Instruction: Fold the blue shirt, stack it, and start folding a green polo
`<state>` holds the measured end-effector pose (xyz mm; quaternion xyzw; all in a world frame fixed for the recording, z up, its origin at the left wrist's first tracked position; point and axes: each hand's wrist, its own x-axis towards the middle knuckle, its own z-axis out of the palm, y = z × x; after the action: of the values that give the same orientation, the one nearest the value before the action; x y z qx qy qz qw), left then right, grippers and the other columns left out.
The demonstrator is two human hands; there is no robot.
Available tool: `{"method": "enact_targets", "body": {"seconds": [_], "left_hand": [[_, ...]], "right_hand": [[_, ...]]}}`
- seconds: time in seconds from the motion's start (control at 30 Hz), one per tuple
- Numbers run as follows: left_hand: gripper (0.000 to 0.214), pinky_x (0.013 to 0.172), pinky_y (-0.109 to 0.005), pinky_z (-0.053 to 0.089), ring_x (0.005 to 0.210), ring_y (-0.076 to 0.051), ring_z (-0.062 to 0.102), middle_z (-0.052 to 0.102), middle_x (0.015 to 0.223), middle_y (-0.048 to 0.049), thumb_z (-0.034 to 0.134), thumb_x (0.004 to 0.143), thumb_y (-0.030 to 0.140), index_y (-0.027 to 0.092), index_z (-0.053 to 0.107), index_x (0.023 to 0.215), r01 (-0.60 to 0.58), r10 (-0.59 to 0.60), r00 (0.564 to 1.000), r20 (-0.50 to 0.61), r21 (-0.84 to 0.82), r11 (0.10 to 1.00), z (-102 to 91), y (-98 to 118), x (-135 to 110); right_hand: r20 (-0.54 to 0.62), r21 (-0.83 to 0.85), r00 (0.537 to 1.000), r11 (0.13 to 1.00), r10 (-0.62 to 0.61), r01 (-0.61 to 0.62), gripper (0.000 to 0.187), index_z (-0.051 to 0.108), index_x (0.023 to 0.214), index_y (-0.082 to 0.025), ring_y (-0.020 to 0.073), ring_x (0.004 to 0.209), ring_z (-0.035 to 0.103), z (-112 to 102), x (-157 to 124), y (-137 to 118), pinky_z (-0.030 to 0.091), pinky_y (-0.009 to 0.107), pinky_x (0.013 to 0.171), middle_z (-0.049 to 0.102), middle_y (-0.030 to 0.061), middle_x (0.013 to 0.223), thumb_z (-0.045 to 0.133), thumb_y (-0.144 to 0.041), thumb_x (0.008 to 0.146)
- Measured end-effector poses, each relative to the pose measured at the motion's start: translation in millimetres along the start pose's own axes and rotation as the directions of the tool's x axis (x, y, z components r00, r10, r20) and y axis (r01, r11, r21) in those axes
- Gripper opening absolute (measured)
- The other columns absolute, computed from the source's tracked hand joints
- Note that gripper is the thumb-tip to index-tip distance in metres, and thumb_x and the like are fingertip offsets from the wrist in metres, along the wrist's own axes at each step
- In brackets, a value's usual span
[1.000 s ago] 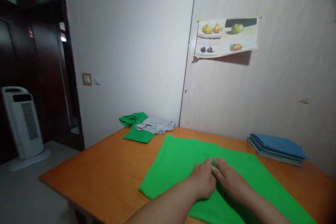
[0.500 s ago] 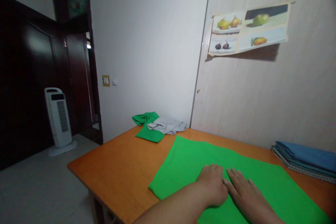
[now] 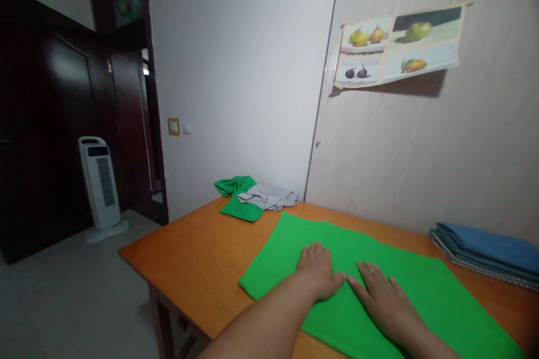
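Note:
A bright green cloth [image 3: 404,269] lies spread flat over the right part of the wooden table. My left hand [image 3: 318,272] rests palm down on its middle, open, with the thumb out to the right. Beside it my right hand [image 3: 383,294] also lies flat on the cloth, fingers stretched forward. The two thumb tips almost meet; whether they touch I cannot tell. Neither hand grips anything. The cloth's near right part is partly covered by my right forearm and runs toward the frame's bottom edge.
At the back of the orange-brown table [image 3: 189,249] lie a folded green garment [image 3: 242,207] and a crumpled grey cloth [image 3: 269,196]. A stack of folded blue fabric [image 3: 492,249] sits by the wall at right. A white tower fan [image 3: 101,185] stands on the floor at left.
My left hand has slid left and a little forward over the cloth, away from the right hand. The right hand has shifted slightly left. The camera view has moved a little.

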<state>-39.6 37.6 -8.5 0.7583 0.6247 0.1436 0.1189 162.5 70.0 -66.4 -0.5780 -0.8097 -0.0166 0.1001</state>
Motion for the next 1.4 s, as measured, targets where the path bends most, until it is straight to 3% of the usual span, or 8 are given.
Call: {"method": "enact_targets", "body": {"seconds": [0.37,0.6,0.8,1.03,1.2,1.27,1.4], "left_hand": [[0.099,0.121,-0.056,0.009,0.152,-0.034,0.012,0.022,0.162,-0.0185,0.025,0.084,0.082,0.012,0.034,0.153,0.146,-0.143,0.989,-0.036,0.119,0.982,-28.4,-51.3,-16.0],[0.101,0.121,-0.051,0.016,0.151,-0.035,0.018,0.02,0.163,-0.0199,0.024,0.084,0.082,0.009,0.032,0.154,0.225,-0.221,0.974,-0.044,0.135,0.965,-43.0,-78.8,-19.6],[0.094,0.12,-0.052,0.016,0.151,-0.032,0.018,0.024,0.163,-0.0148,0.022,0.087,0.079,0.014,0.031,0.155,0.236,-0.231,0.972,-0.047,0.165,0.958,-49.2,-100.3,-22.5],[0.084,0.114,-0.068,0.011,0.149,-0.041,0.02,0.037,0.158,-0.0156,0.014,0.09,0.075,0.021,0.049,0.144,0.46,-0.421,0.883,-0.209,0.197,0.866,-65.0,-122.5,-31.7],[0.081,0.113,-0.067,0.013,0.147,-0.042,0.022,0.04,0.156,-0.018,0.011,0.093,0.069,0.017,0.056,0.136,0.489,-0.442,0.865,-0.239,0.194,0.851,-70.8,-113.9,-33.7],[0.082,0.115,-0.065,0.012,0.149,-0.039,0.02,0.035,0.159,-0.0152,0.009,0.093,0.071,0.019,0.05,0.142,0.445,-0.401,0.886,-0.231,0.188,0.875,-66.5,-100.6,-36.7],[0.09,0.118,-0.063,0.009,0.151,-0.038,0.012,0.023,0.164,-0.0127,0.011,0.089,0.079,0.021,0.039,0.152,0.234,-0.214,0.967,-0.138,0.146,0.961,-49.9,-68.3,-55.1]], "right_hand": [[0.018,0.023,0.999,0.999,0.041,-0.042,0.084,0.036,0.154,-0.013,0.0293,0.149,0.024,-7.6,-0.3,-7.3,0.018,0.053,0.121,0.033,0.0112,0.16,0.024,-0.069,0.092],[0.031,0.023,0.999,0.999,0.043,-0.043,0.084,0.036,0.153,-0.012,0.0295,0.15,0.023,-11.0,-0.8,-9.9,0.016,0.053,0.122,0.033,0.0116,0.16,0.023,-0.069,0.092],[0.039,0.031,0.998,0.998,0.046,-0.047,0.085,0.037,0.153,-0.013,0.0293,0.15,0.023,-12.3,-0.2,-11.3,0.016,0.051,0.122,0.033,0.0118,0.16,0.023,-0.07,0.092],[0.047,0.043,0.998,0.998,0.052,-0.054,0.084,0.036,0.153,-0.013,0.0294,0.15,0.023,-12.8,0.6,-12.5,0.015,0.052,0.122,0.032,0.0122,0.16,0.024,-0.069,0.092],[0.049,0.04,0.998,0.998,0.048,-0.049,0.083,0.036,0.153,-0.011,0.0299,0.15,0.021,-16.2,0.0,-12.9,0.015,0.052,0.122,0.032,0.0133,0.16,0.024,-0.067,0.094],[0.055,0.03,0.997,0.998,0.049,-0.05,0.082,0.036,0.153,-0.011,0.0296,0.15,0.021,-16.6,-0.3,-12.5,0.016,0.052,0.122,0.031,0.0128,0.16,0.023,-0.067,0.094],[0.049,0.008,0.998,0.999,0.049,-0.049,0.082,0.035,0.154,-0.012,0.029,0.15,0.022,-13.5,-0.1,-9.4,0.016,0.051,0.122,0.031,0.0119,0.161,0.022,-0.066,0.093]]}}
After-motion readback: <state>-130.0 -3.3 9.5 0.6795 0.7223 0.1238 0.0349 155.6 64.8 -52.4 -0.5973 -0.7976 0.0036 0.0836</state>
